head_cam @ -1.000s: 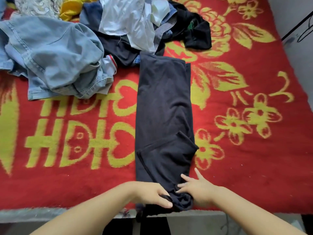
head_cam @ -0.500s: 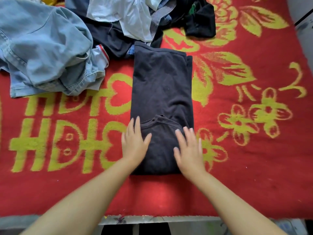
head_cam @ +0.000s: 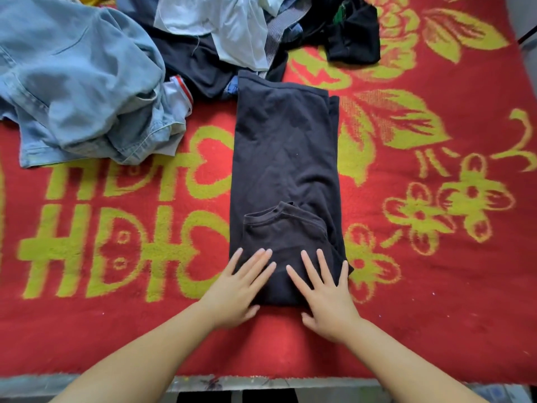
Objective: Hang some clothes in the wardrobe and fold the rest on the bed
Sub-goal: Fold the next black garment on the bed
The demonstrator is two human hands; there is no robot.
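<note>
My left hand [head_cam: 236, 289] and right hand [head_cam: 325, 292] lie flat with fingers straight and slightly spread, pressing the near folded end of the dark shirt [head_cam: 286, 158], which stretches as a long narrow strip up the middle of the red blanket [head_cam: 436, 301] towards the heap of unfolded clothes [head_cam: 203, 39]. It looks like soft, light knit that will sag and slide open if lifted by one edge, though I can't tell how many layers sit under my palms. I'd pinch both near corners and carry the fold forward together
</note>
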